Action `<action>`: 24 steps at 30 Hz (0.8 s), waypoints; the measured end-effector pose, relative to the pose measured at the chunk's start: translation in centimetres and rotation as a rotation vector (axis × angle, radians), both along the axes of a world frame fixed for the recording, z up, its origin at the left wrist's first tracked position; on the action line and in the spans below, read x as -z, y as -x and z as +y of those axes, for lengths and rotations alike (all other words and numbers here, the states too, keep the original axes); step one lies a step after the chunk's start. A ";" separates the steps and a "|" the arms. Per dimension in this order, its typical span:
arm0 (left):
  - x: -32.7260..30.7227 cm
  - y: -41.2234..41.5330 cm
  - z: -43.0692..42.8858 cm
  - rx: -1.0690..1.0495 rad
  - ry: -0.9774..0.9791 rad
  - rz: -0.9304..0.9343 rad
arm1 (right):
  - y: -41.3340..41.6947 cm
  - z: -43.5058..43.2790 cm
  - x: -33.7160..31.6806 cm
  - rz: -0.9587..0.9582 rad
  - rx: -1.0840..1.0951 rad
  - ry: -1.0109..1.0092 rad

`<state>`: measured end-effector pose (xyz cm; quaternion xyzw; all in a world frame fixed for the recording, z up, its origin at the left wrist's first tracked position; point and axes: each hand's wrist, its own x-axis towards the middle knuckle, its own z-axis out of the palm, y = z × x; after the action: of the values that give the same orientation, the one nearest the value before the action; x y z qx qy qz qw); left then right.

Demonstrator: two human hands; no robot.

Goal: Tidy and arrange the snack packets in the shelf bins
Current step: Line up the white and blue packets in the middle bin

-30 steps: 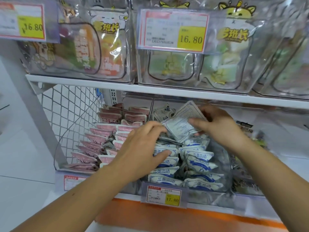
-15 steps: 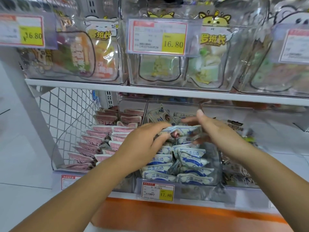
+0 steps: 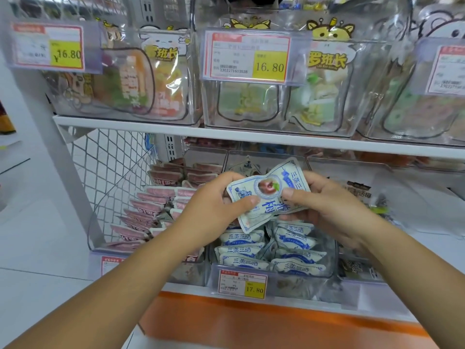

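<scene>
A white-and-blue snack packet (image 3: 266, 195) is held face up above the middle clear bin (image 3: 329, 265) on the lower shelf. My left hand (image 3: 214, 210) grips its left end with the thumb on top. My right hand (image 3: 324, 205) grips its right end. Below them the bin holds two rows of several matching white-and-blue packets (image 3: 271, 250), stacked on edge. The bin to the left holds several pink packets (image 3: 153, 207), also in rows.
A white wire mesh panel (image 3: 110, 172) closes the shelf's left end. The upper shelf (image 3: 251, 137) carries clear bins of large snack bags with 16.80 price tags (image 3: 247, 56). A 17.80 tag (image 3: 242, 284) hangs on the middle bin. A bin of dark packets (image 3: 359, 195) stands to the right.
The packet was lifted out of the bin and turned face up. Both hands now grip it by its ends, higher than before. The camera has moved closer.
</scene>
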<state>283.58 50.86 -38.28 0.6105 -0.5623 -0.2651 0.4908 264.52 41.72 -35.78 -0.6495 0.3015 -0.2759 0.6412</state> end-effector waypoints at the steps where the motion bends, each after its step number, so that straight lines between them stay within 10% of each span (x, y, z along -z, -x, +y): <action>1: 0.0 0.1 0.0 -0.029 0.005 -0.057 | 0.0 -0.1 -0.2 0.055 0.010 0.036; 6: 0.3 -1.0 0.4 -0.046 0.032 -0.769 | 1.3 -1.2 -2.2 0.277 0.383 0.444; 12: 2.3 -2.7 1.9 0.083 0.086 -1.195 | 0.0 -0.2 -0.6 0.554 0.051 0.821; 24: 3.9 -4.1 3.1 0.110 0.120 -1.159 | -4.3 0.6 2.3 0.698 -0.159 1.065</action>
<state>287.71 53.98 -42.22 0.5969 -0.7839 0.1193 0.1225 268.82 42.29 -38.12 -0.9511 0.2650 -0.1116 0.1131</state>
